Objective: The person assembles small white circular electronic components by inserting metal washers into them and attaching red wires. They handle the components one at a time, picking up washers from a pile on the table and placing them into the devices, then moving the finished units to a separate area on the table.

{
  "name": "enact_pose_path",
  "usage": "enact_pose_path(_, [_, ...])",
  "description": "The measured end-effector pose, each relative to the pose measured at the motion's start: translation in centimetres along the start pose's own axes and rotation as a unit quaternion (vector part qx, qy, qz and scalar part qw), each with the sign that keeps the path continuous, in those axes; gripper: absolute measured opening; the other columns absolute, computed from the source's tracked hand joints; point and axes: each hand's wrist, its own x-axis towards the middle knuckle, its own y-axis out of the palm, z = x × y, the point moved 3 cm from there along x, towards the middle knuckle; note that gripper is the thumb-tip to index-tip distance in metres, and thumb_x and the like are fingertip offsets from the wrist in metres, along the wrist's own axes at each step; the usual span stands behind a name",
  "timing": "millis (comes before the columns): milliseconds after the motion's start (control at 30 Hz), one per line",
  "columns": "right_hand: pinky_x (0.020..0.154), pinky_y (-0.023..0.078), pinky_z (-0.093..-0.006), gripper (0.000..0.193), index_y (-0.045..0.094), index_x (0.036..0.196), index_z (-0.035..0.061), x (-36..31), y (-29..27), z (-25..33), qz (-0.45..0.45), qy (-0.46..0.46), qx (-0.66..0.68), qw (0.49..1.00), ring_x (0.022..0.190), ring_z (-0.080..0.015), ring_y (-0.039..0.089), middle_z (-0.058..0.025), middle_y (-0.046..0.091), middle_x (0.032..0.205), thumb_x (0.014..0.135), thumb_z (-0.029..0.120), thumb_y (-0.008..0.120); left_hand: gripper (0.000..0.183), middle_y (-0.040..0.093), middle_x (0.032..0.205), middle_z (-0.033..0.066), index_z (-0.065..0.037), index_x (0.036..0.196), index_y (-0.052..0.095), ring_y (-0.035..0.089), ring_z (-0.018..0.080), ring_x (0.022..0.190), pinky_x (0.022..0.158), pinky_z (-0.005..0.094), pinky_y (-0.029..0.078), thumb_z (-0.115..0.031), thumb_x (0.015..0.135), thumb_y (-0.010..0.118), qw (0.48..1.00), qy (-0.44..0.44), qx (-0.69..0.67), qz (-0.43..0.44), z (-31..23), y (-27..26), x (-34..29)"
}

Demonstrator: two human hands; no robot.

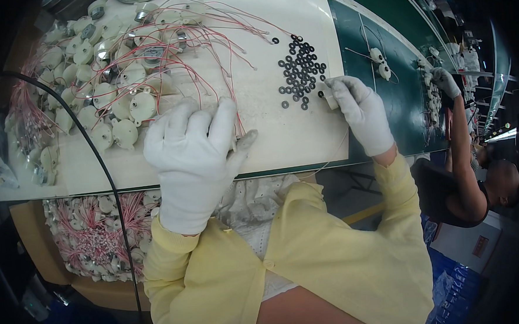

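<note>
My left hand, in a white glove, rests at the near side of the table with its fingers curled. Its thumb and forefinger nearly meet, with red wires running down to them; what lies between them is mostly hidden. My right hand, also gloved, pinches a small cream-coloured piece. Beside those fingertips is a small black ring. Just left of it, many black rings lie loosely spread on the white table top. A thin pale line hangs below my right hand.
Round cream motors with red leads are heaped at the left. A black cable crosses there. Below the table edge stands a cardboard box of similar parts. Two pieces lie on the green mat; a co-worker reaches in at right.
</note>
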Motion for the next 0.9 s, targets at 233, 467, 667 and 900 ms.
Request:
enact_pose_path(233, [0.067, 0.053, -0.0337, 0.020, 0.070, 0.104, 0.0035, 0.4, 0.1, 1.7, -0.013, -0.197, -0.179, 0.964, 0.071, -0.0214, 0.069, -0.0065, 0.076, 0.084, 0.099, 0.022, 0.071, 0.051, 0.061, 0.090, 0.0042, -0.012, 0.114, 0.073, 0.062, 0.0275, 0.100, 0.080, 0.0445, 0.048, -0.038, 0.072, 0.087, 1.000, 0.005, -0.003, -0.013, 0.1, 0.1, 0.1])
enact_pose_path(467, [0.065, 0.039, -0.0371, 0.026, 0.066, 0.105, 0.0165, -1.8, -0.6, 2.8, -0.015, -0.341, -0.439, 0.831, 0.061, -0.0224, 0.054, -0.0002, 0.062, 0.071, 0.092, 0.036, 0.078, 0.054, 0.063, 0.091, 0.0066, -0.012, 0.120, 0.075, 0.065, 0.0306, 0.099, 0.081, 0.0462, 0.048, -0.037, 0.073, 0.087, 1.000, -0.001, -0.011, -0.004, 0.1, 0.0, 0.0])
enact_pose_path(667, [0.066, 0.040, -0.0367, 0.025, 0.065, 0.102, 0.0156, -2.6, 0.9, 2.9, -0.050, -0.305, -0.489, 0.816, 0.061, -0.0238, 0.056, -0.0012, 0.064, 0.071, 0.094, 0.036, 0.076, 0.052, 0.064, 0.091, 0.0059, -0.013, 0.120, 0.075, 0.065, 0.0300, 0.099, 0.081, 0.0458, 0.048, -0.036, 0.075, 0.087, 1.000, 0.002, -0.004, -0.005, 0.0, 0.2, 0.1])
enact_pose_path(900, [0.063, 0.050, -0.0400, 0.016, 0.070, 0.114, 0.0131, -1.1, -1.8, -3.8, -0.137, -0.184, -0.358, 0.905, 0.070, -0.0262, 0.070, -0.0040, 0.075, 0.081, 0.099, 0.018, 0.068, 0.053, 0.065, 0.091, 0.0059, -0.013, 0.121, 0.074, 0.065, 0.0303, 0.098, 0.082, 0.0462, 0.048, -0.036, 0.075, 0.088, 1.000, 0.013, 0.006, -0.002, 0.1, 0.3, 0.1])
